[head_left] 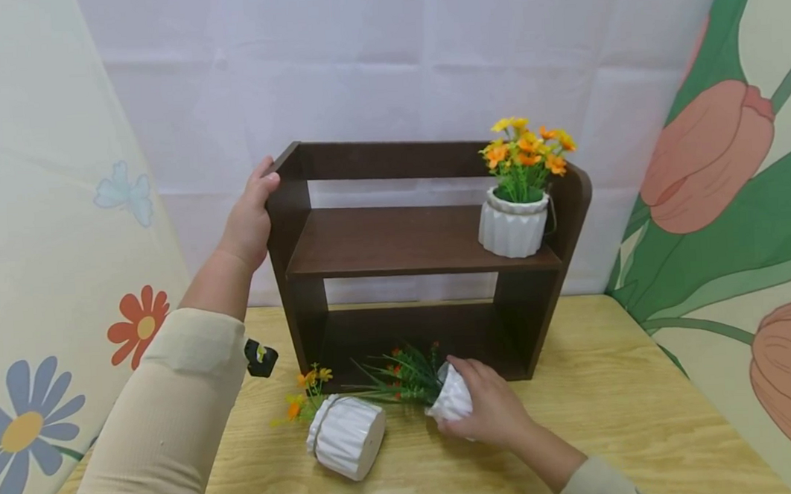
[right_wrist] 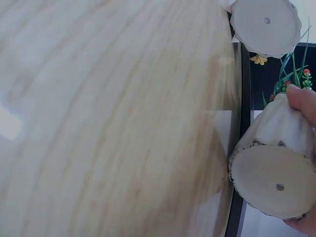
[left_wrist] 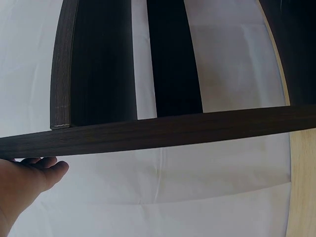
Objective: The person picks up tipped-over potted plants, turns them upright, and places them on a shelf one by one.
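Observation:
My right hand (head_left: pixel 487 406) grips a white ribbed flowerpot (head_left: pixel 452 395) with long green leaves (head_left: pixel 409 377) and small red flowers. The pot is tipped, its plant pointing left in front of the lower shelf. In the right wrist view the holed base of this potted plant (right_wrist: pixel 276 182) faces the camera. My left hand (head_left: pixel 249 217) rests against the outer face of the dark brown shelf unit's left side panel (head_left: pixel 288 245), near its top; in the left wrist view the fingers (left_wrist: pixel 42 170) touch that panel.
A second white potted plant (head_left: pixel 347 436) with yellow-orange flowers lies on its side on the wooden table (head_left: pixel 613 429). Another potted plant (head_left: pixel 513 222) stands upright at the upper shelf's right end. A small black object (head_left: pixel 261 358) shows beside the left sleeve. White cloth (head_left: pixel 385 53) hangs behind.

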A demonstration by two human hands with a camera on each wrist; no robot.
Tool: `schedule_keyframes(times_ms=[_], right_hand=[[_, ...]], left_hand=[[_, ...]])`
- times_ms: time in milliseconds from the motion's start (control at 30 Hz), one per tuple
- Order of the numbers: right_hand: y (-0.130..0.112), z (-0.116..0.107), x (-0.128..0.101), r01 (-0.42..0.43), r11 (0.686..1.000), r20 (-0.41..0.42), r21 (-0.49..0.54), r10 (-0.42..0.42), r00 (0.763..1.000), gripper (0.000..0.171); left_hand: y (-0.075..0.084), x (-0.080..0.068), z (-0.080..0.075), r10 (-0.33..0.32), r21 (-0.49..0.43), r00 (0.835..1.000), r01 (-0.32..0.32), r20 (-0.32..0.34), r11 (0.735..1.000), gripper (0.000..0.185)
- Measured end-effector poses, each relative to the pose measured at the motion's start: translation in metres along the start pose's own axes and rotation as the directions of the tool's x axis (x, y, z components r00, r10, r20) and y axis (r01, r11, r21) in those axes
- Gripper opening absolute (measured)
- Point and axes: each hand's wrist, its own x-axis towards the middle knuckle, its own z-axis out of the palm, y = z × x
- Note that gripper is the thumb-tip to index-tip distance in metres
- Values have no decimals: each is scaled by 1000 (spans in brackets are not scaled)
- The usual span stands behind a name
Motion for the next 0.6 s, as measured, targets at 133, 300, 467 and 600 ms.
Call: schedule_keyframes(times_ms=[133, 300, 467, 600], right_hand=[[0, 3, -1, -10, 1000, -37, 15, 11, 999, 100], [-1, 7, -3, -35, 998, -73, 52, 39, 997, 99], [-3, 10, -5, -70, 994, -89, 82, 77, 993, 99], [-4, 12, -6, -74, 993, -117, 90, 84, 990, 98]], left_hand=[[1, -1, 0, -6, 17, 1000, 6, -10, 1000, 58], [2, -1, 0, -13, 28, 1000, 14, -16, 1000, 58], [2, -2, 1, -15, 33, 1000, 15, -16, 999, 58], [3, -2, 1, -11, 36, 1000, 12, -13, 999, 58]])
